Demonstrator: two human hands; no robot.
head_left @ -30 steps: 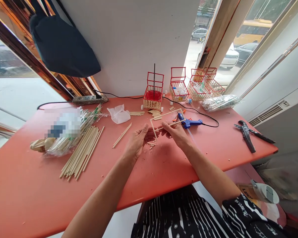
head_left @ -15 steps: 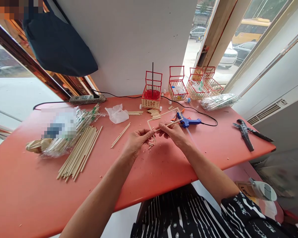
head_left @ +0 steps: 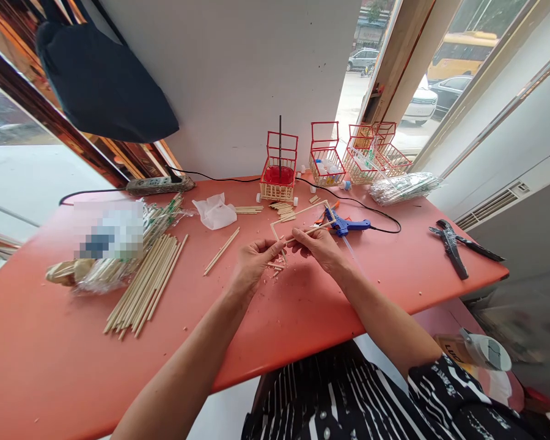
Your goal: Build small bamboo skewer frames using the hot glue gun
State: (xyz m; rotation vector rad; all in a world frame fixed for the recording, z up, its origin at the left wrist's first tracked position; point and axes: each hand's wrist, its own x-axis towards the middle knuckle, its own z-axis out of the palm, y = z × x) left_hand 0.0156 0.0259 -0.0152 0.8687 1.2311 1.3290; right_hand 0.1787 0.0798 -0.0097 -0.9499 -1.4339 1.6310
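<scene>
Both my hands hold a rectangular frame (head_left: 299, 214) of thin wooden sticks just above the table. My left hand (head_left: 255, 256) pinches its near left corner, thumb on top. My right hand (head_left: 318, 246) grips the near stick a little to the right, fingers closed and almost touching the left fingertips. The fingertips partly hide that corner. Behind the frame's right end lies a blue glue gun (head_left: 348, 225) with a clear glue stick at its rear. Short stick offcuts (head_left: 275, 267) and crumbs lie beneath my hands.
A bundle of sticks (head_left: 145, 287) and wrapped packs lie left; two loose sticks (head_left: 222, 251) are nearer. A small stick cart (head_left: 278, 177) with a red tub stands behind, other red-trimmed carts (head_left: 327, 165) right of it. Black-handled cutters (head_left: 453, 247) rest at the right edge. A black cord (head_left: 389, 214) crosses the back.
The left thumb has moved down and flattened onto the stick at the corner, and the frame has tilted slightly. The whole view has shifted a little. Both hands keep their grip.
</scene>
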